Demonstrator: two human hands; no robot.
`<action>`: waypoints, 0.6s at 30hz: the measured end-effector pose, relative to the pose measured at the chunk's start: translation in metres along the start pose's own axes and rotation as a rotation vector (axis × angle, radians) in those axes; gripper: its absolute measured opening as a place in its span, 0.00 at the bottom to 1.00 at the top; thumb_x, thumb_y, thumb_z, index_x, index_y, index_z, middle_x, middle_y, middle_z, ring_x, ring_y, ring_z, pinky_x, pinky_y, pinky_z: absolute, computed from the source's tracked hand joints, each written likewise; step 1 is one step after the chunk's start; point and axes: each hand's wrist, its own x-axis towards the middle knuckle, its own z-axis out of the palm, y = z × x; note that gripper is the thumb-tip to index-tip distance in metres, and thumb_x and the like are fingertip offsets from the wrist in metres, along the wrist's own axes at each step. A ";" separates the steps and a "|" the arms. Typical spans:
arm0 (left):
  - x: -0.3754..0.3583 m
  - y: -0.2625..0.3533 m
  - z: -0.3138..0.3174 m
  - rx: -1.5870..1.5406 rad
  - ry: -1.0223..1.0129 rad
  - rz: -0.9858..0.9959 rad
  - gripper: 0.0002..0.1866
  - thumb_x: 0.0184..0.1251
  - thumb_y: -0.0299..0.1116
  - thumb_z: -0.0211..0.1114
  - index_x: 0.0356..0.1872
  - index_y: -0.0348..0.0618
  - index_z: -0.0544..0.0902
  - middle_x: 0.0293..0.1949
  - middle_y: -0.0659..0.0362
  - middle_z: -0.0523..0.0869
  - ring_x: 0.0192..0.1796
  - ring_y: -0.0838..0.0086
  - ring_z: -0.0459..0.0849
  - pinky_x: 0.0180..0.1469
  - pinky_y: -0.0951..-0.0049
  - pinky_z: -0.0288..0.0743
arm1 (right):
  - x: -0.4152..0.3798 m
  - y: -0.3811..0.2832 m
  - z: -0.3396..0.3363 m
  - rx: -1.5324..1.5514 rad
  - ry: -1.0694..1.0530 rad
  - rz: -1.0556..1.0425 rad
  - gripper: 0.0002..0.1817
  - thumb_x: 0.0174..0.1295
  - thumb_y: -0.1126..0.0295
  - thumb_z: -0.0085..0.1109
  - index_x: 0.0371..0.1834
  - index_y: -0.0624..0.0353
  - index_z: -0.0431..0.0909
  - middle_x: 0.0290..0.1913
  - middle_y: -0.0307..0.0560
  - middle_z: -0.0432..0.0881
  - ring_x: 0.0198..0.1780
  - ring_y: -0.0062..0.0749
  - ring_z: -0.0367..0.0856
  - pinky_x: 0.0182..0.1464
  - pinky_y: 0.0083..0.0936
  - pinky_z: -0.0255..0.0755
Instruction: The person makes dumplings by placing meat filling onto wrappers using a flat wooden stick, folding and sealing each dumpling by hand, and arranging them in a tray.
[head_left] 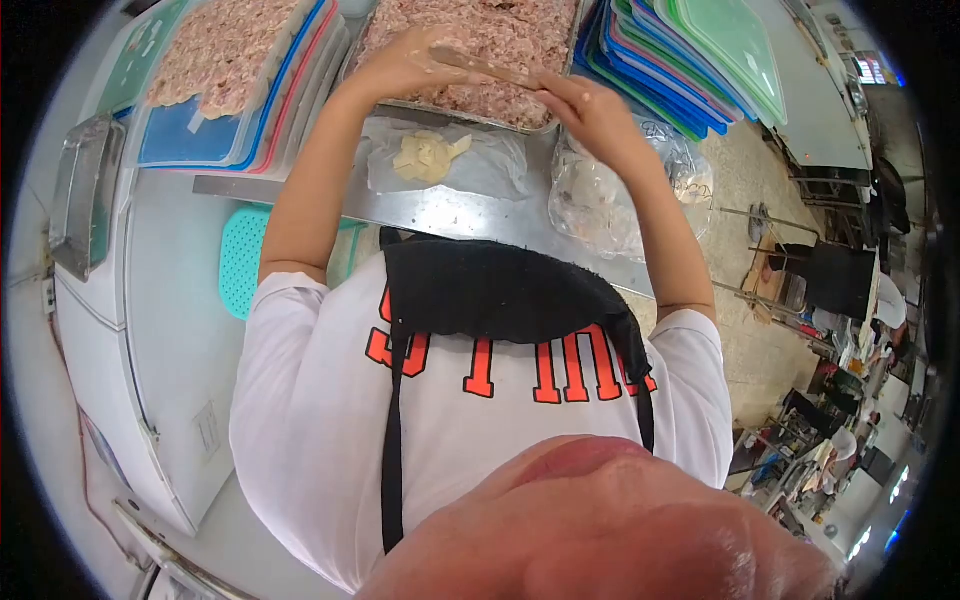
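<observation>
My right hand [592, 112] grips a flat wooden stick [495, 70] above a large metal tray [470, 114] heaped with pink minced meat [530, 30]. The stick reaches across to my left hand [408, 64], which is cupped with its fingers curled near the stick's far end. Whatever lies in that palm is hidden. Close to me, a small pile of pale dough wrappers [422, 158] rests on a plastic sheet [490, 165]. Beside it, under my right forearm, sits a clear plastic bag [590, 195] with pale contents.
Stacked trays [190, 140] at the left carry rows of pale filled pieces [225, 50]. Several coloured plastic trays [690, 60] are piled at the right. A teal perforated plastic piece [240, 262] is below the metal table [440, 210]. Another person [840, 280] is at the far right.
</observation>
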 end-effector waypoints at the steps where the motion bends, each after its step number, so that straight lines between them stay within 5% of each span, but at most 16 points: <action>1: -0.005 0.006 -0.001 0.139 0.094 0.002 0.33 0.51 0.48 0.76 0.54 0.38 0.79 0.51 0.50 0.83 0.56 0.60 0.80 0.59 0.64 0.71 | 0.002 0.008 -0.003 -0.005 -0.078 0.024 0.16 0.67 0.61 0.57 0.53 0.55 0.80 0.37 0.51 0.81 0.40 0.47 0.80 0.42 0.33 0.73; 6: -0.026 0.010 -0.004 0.130 0.284 0.215 0.32 0.51 0.49 0.75 0.53 0.38 0.79 0.48 0.49 0.85 0.51 0.60 0.82 0.56 0.65 0.73 | -0.004 0.000 -0.043 0.270 -0.055 0.181 0.18 0.68 0.62 0.56 0.55 0.62 0.79 0.45 0.56 0.83 0.46 0.45 0.82 0.50 0.28 0.73; 9: -0.024 0.012 -0.013 0.058 0.201 0.303 0.29 0.52 0.49 0.75 0.52 0.42 0.81 0.48 0.49 0.85 0.52 0.61 0.82 0.56 0.65 0.73 | -0.001 -0.019 -0.016 0.082 -0.040 -0.043 0.18 0.68 0.62 0.56 0.55 0.62 0.79 0.44 0.55 0.84 0.44 0.43 0.82 0.48 0.25 0.73; 11: -0.025 0.011 -0.016 -0.028 0.107 0.350 0.28 0.52 0.48 0.75 0.51 0.42 0.81 0.48 0.50 0.85 0.53 0.61 0.82 0.56 0.65 0.73 | -0.002 -0.021 -0.009 0.185 -0.085 0.021 0.18 0.68 0.62 0.56 0.54 0.62 0.79 0.42 0.55 0.83 0.41 0.43 0.82 0.46 0.26 0.74; 13: -0.031 0.011 -0.019 0.138 0.187 0.347 0.24 0.53 0.45 0.75 0.48 0.41 0.82 0.46 0.53 0.86 0.52 0.63 0.83 0.56 0.65 0.74 | 0.004 -0.030 -0.032 -0.086 -0.098 0.058 0.17 0.67 0.59 0.55 0.53 0.56 0.80 0.39 0.53 0.83 0.39 0.51 0.81 0.42 0.40 0.75; 17: -0.051 0.004 -0.037 0.049 0.203 0.347 0.26 0.53 0.44 0.75 0.51 0.40 0.81 0.49 0.50 0.84 0.54 0.61 0.82 0.56 0.65 0.73 | 0.003 -0.067 -0.025 0.007 0.073 0.095 0.17 0.66 0.59 0.56 0.52 0.56 0.80 0.38 0.54 0.82 0.40 0.52 0.81 0.42 0.41 0.75; 18: -0.047 -0.023 -0.038 0.063 0.204 0.341 0.28 0.53 0.44 0.75 0.53 0.40 0.80 0.50 0.48 0.83 0.54 0.59 0.81 0.57 0.64 0.72 | 0.003 -0.070 -0.009 0.013 0.038 0.054 0.17 0.67 0.61 0.56 0.53 0.58 0.80 0.39 0.53 0.83 0.40 0.49 0.81 0.43 0.34 0.74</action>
